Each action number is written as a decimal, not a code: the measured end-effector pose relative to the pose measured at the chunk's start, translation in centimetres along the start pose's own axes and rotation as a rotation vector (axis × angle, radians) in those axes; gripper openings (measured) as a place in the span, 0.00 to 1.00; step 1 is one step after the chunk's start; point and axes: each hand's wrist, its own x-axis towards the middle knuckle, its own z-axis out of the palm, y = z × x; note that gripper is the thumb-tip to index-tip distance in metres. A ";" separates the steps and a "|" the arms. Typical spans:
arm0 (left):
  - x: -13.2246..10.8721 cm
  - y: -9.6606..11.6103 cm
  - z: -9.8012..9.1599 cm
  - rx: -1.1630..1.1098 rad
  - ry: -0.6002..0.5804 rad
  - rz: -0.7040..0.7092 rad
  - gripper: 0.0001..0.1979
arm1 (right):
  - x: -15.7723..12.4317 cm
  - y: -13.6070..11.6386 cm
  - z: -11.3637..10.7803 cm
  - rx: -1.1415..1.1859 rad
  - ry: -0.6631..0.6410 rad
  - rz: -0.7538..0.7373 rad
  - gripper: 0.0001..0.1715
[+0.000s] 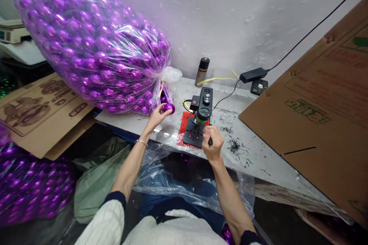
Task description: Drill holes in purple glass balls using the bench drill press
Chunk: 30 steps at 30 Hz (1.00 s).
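Note:
Between the thumb and fingers of my left hand (pixel 159 118) is a shiny purple bauble (pixel 169 109), held just in front of the knotted end of a big clear bag. My right hand (pixel 212 141) is wrapped round the black handle (pixel 211 141) of a small black bench press (pixel 205 103). Its slotted base plate (pixel 193 132) stands on a red sheet (pixel 181 138) at the table's front edge. The bauble is apart from the press, to its left. What lies under the press head is partly hidden.
A huge clear bag of purple baubles (pixel 100 53) fills the left. A spray can (pixel 202 72) and a power adapter (pixel 254 75) are along the wall. Black bits (pixel 234 145) litter the white table (pixel 255 160). Cardboard boxes (pixel 322 130) flank the right, a flattened carton (pixel 43 111) the left.

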 end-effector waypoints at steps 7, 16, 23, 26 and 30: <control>-4.3 -1.5 5.6 -1.212 -0.154 -0.328 0.20 | -0.3 0.2 0.0 0.006 -0.014 0.021 0.12; -5.2 -0.5 10.5 -1.336 -0.070 -0.443 0.21 | 0.0 0.1 -0.3 -0.020 -0.026 -0.034 0.12; -5.4 -1.0 10.5 -1.278 -0.131 -0.486 0.22 | 0.4 0.0 -0.6 -0.029 -0.048 -0.024 0.12; -5.3 -1.2 10.9 -1.226 -0.107 -0.417 0.22 | 0.8 -0.1 -0.7 -0.026 -0.048 -0.026 0.12; -5.2 -1.2 11.9 -1.102 -0.029 -0.370 0.28 | 1.0 -0.2 -0.8 -0.037 -0.056 -0.022 0.13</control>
